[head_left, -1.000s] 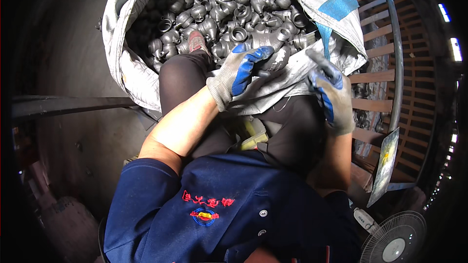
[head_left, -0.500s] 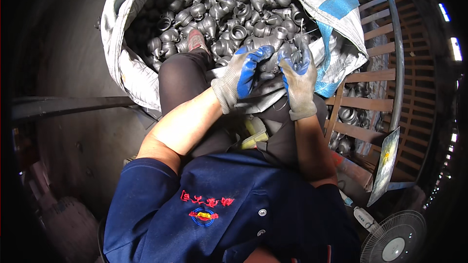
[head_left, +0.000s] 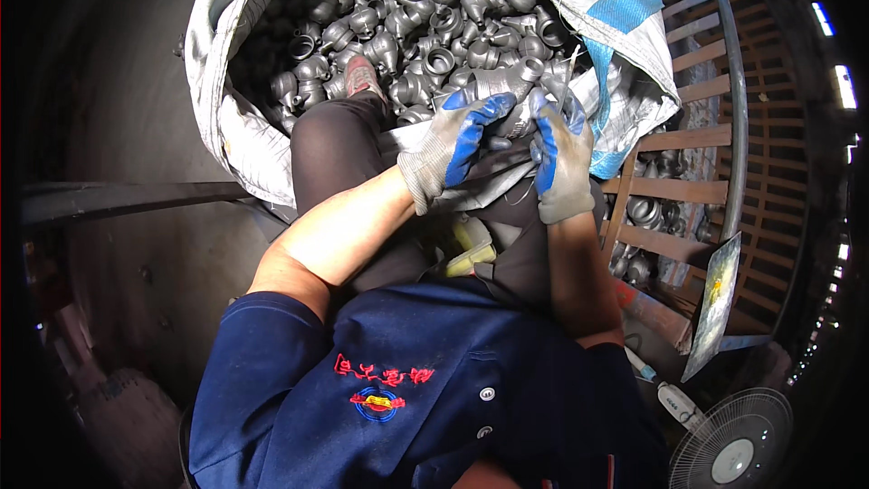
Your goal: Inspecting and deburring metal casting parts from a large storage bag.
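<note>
My left hand [head_left: 453, 145] and my right hand [head_left: 559, 158] wear grey gloves with blue palms and meet over my lap. Between them they grip a grey metal casting [head_left: 505, 91] with a round neck, held just above the sack's near edge. Behind it a large white woven sack [head_left: 217, 100] lies open, filled with several similar dark grey metal castings [head_left: 425, 18]. My left leg in dark trousers reaches into the sack, its shoe [head_left: 360, 77] resting among the castings.
A slatted wooden crate [head_left: 688, 136] stands at the right with more castings [head_left: 647, 213] inside it. A yellow-and-white object [head_left: 471, 249] lies in my lap. A white fan [head_left: 733, 444] sits at the lower right. A dark metal bar [head_left: 127, 199] runs along the left.
My right hand has come in from the right side of the sack to meet my left hand, and both now close on the same casting.
</note>
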Demonstrator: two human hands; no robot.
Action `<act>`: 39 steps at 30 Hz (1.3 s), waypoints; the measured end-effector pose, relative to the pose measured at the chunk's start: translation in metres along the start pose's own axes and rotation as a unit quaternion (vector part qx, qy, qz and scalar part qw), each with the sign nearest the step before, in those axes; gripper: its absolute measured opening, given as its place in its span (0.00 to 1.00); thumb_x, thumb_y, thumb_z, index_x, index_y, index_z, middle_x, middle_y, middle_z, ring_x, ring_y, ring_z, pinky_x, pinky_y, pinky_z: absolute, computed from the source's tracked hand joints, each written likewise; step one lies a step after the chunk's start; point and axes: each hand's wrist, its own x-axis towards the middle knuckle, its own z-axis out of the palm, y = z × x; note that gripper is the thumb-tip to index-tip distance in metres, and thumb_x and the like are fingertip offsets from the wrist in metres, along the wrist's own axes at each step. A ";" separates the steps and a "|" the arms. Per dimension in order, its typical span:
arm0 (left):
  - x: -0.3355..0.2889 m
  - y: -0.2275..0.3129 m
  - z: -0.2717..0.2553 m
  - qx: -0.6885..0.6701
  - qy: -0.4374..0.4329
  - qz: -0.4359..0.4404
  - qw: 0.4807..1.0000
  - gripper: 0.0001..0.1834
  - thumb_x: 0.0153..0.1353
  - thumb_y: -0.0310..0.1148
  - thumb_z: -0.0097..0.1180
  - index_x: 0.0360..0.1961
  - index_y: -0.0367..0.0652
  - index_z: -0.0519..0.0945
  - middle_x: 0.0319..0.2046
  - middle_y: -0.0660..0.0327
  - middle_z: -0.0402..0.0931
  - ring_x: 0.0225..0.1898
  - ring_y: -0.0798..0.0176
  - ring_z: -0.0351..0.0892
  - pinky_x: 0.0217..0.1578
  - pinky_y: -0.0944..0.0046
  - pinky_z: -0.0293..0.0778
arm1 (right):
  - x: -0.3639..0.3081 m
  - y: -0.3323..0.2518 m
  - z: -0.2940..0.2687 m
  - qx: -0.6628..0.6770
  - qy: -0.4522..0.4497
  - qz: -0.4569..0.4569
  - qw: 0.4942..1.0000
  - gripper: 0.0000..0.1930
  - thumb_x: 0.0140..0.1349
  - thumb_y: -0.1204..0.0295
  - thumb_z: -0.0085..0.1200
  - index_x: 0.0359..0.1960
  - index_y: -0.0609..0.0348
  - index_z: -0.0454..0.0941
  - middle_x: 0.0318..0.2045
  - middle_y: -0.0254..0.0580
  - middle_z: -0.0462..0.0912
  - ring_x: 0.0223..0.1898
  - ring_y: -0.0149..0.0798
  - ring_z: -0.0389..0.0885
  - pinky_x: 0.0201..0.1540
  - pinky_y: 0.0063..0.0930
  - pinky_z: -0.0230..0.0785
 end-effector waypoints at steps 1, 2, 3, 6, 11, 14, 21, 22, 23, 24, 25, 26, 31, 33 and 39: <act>0.007 0.010 -0.002 -0.110 -0.037 -0.124 0.985 0.21 0.53 0.33 0.56 0.46 0.35 0.72 0.37 0.53 0.75 0.37 0.55 0.76 0.37 0.59 0.72 | 0.000 -0.005 0.002 -0.046 0.028 0.029 0.998 0.15 0.58 0.73 0.52 0.48 0.58 0.72 0.23 0.27 0.76 0.13 0.17 0.65 0.14 0.12 0.53; 0.011 0.018 -0.004 -0.216 -0.074 -0.245 0.942 0.17 0.61 0.33 0.48 0.48 0.33 0.71 0.41 0.58 0.75 0.42 0.64 0.75 0.42 0.64 0.72 | 0.000 -0.008 0.003 -0.091 0.057 0.057 0.993 0.14 0.58 0.72 0.52 0.46 0.57 0.73 0.23 0.27 0.75 0.13 0.18 0.65 0.13 0.12 0.53; 0.011 0.023 -0.009 -0.199 -0.112 -0.261 0.938 0.16 0.65 0.32 0.41 0.49 0.34 0.71 0.41 0.63 0.75 0.43 0.71 0.72 0.42 0.67 0.72 | 0.002 -0.010 0.006 -0.119 0.062 0.072 0.988 0.12 0.59 0.70 0.52 0.44 0.56 0.73 0.23 0.29 0.76 0.13 0.19 0.66 0.12 0.12 0.53; 0.000 0.004 0.000 -0.201 -0.048 -0.224 0.952 0.17 0.61 0.33 0.48 0.48 0.34 0.71 0.40 0.58 0.75 0.42 0.64 0.76 0.40 0.64 0.72 | 0.005 -0.005 0.006 -0.134 0.045 0.022 0.990 0.21 0.52 0.73 0.61 0.48 0.61 0.71 0.28 0.32 0.77 0.18 0.18 0.68 0.17 0.10 0.59; 0.015 0.018 -0.016 0.000 0.016 0.026 1.000 0.22 0.52 0.35 0.57 0.46 0.33 0.70 0.36 0.49 0.76 0.37 0.48 0.78 0.37 0.55 0.73 | 0.004 0.001 -0.001 -0.259 -0.059 -0.085 0.960 0.28 0.46 0.82 0.63 0.52 0.66 0.67 0.48 0.44 0.71 0.49 0.32 0.71 0.46 0.22 0.70; 0.015 0.016 -0.018 0.014 0.006 0.026 1.000 0.22 0.53 0.33 0.56 0.47 0.33 0.70 0.37 0.49 0.75 0.38 0.49 0.78 0.38 0.58 0.74 | -0.007 -0.001 -0.001 -0.171 -0.076 -0.077 0.979 0.30 0.44 0.84 0.61 0.53 0.67 0.65 0.51 0.46 0.70 0.47 0.34 0.72 0.50 0.26 0.70; 0.001 0.009 -0.009 -0.056 -0.058 -0.065 0.995 0.23 0.55 0.23 0.51 0.53 0.31 0.66 0.43 0.50 0.73 0.42 0.54 0.77 0.41 0.62 0.76 | 0.000 -0.009 -0.005 -0.038 -0.034 0.004 0.999 0.25 0.51 0.80 0.59 0.52 0.65 0.67 0.41 0.42 0.75 0.36 0.29 0.76 0.36 0.17 0.72; 0.002 0.013 -0.010 -0.148 -0.118 -0.125 0.974 0.24 0.55 0.21 0.48 0.55 0.31 0.64 0.45 0.48 0.72 0.42 0.55 0.76 0.42 0.59 0.75 | 0.002 -0.009 -0.002 -0.041 0.001 0.021 0.999 0.23 0.52 0.79 0.59 0.51 0.65 0.68 0.37 0.40 0.77 0.32 0.26 0.76 0.33 0.15 0.71; 0.000 0.009 -0.006 -0.128 -0.089 -0.063 0.986 0.23 0.56 0.21 0.47 0.55 0.31 0.64 0.45 0.49 0.72 0.42 0.56 0.76 0.42 0.60 0.74 | 0.003 -0.009 0.000 -0.044 0.036 0.038 0.998 0.22 0.53 0.77 0.58 0.51 0.65 0.68 0.33 0.38 0.78 0.28 0.24 0.75 0.30 0.14 0.69; 0.000 0.007 -0.004 -0.108 -0.060 -0.001 0.992 0.23 0.56 0.20 0.46 0.55 0.32 0.65 0.44 0.49 0.73 0.42 0.57 0.76 0.42 0.60 0.74 | 0.005 -0.008 0.002 -0.043 0.036 0.038 0.998 0.22 0.53 0.77 0.58 0.51 0.65 0.68 0.33 0.38 0.78 0.28 0.24 0.75 0.30 0.14 0.69; 0.001 0.005 -0.002 -0.108 -0.061 -0.002 0.992 0.23 0.56 0.20 0.46 0.55 0.32 0.65 0.44 0.49 0.73 0.42 0.57 0.76 0.42 0.60 0.74 | 0.006 -0.008 0.004 -0.082 0.045 0.037 0.995 0.23 0.53 0.77 0.59 0.51 0.66 0.67 0.34 0.38 0.78 0.30 0.25 0.75 0.31 0.14 0.69; 0.002 0.004 0.000 -0.156 -0.079 -0.093 0.980 0.22 0.56 0.21 0.47 0.54 0.32 0.66 0.44 0.50 0.73 0.41 0.56 0.77 0.41 0.61 0.74 | 0.006 -0.008 0.006 -0.120 0.053 0.037 0.991 0.23 0.53 0.77 0.59 0.51 0.66 0.67 0.35 0.38 0.77 0.31 0.25 0.75 0.32 0.14 0.69; 0.005 0.009 -0.006 -0.085 -0.073 -0.059 0.992 0.21 0.56 0.24 0.50 0.52 0.33 0.68 0.39 0.49 0.75 0.38 0.52 0.77 0.40 0.60 0.73 | 0.003 -0.010 0.009 -0.085 -0.008 0.007 0.996 0.26 0.51 0.79 0.59 0.53 0.66 0.66 0.40 0.40 0.75 0.38 0.28 0.74 0.43 0.18 0.70; 0.006 0.008 -0.009 0.069 -0.031 0.043 0.996 0.22 0.52 0.25 0.54 0.50 0.32 0.69 0.37 0.49 0.75 0.37 0.50 0.77 0.39 0.59 0.73 | 0.004 -0.008 0.007 -0.187 -0.055 -0.040 0.980 0.29 0.49 0.83 0.59 0.55 0.65 0.64 0.45 0.40 0.73 0.42 0.29 0.73 0.45 0.20 0.70; 0.007 0.008 -0.010 -0.063 -0.033 -0.023 0.997 0.23 0.51 0.25 0.56 0.49 0.33 0.69 0.40 0.50 0.75 0.40 0.52 0.77 0.39 0.59 0.73 | -0.009 -0.013 0.003 -0.184 -0.094 -0.073 0.976 0.32 0.45 0.87 0.57 0.56 0.66 0.63 0.50 0.43 0.69 0.51 0.33 0.68 0.49 0.24 0.68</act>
